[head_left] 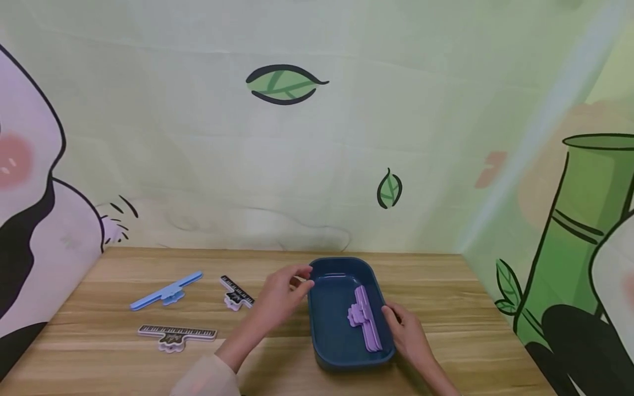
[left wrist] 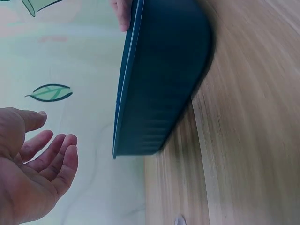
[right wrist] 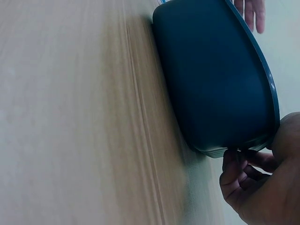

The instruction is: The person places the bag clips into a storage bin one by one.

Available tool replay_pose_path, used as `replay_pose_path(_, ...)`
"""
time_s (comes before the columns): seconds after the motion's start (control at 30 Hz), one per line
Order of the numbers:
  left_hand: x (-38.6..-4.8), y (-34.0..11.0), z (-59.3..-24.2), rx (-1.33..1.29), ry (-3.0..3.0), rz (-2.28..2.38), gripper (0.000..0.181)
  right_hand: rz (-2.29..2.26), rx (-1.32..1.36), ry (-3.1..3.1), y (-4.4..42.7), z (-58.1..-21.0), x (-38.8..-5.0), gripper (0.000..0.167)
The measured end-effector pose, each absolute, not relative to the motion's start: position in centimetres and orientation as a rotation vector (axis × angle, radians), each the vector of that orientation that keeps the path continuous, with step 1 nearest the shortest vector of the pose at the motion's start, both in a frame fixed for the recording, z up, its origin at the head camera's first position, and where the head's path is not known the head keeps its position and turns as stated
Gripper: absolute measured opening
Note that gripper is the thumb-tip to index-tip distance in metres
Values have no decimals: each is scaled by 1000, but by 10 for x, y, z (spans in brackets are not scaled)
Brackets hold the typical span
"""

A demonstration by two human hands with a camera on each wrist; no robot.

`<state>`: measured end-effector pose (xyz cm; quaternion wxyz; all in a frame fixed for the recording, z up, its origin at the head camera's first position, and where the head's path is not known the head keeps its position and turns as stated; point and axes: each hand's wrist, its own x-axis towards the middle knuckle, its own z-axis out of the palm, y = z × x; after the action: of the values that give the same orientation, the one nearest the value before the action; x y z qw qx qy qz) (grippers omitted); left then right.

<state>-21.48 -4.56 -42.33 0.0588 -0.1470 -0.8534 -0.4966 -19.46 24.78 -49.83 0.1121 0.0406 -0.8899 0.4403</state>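
R hand (head_left: 408, 333) grips bin (head_left: 329, 330) by R rim, some fingers hidden beneath. L hand (head_left: 284, 291) loose, holds nothing, just beside L rim. Purple clip (head_left: 366, 323) in bin, nr R wall. On table (head_left: 470, 313), L of bin: blue clip (head_left: 165, 291), nearer piano clip (head_left: 178, 332), far piano clip (head_left: 238, 291), its end behind L hand. White lettering on piano clips' patches too small to read. L sleeve (head_left: 205, 379) cut off.
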Motion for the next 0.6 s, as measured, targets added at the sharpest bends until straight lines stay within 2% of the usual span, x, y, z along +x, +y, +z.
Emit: replay_pose_path(0.6, -201, -92, -420, -304, -2551, -1422, 31, 1318, 109, -2623, 246, -494, -193, 30)
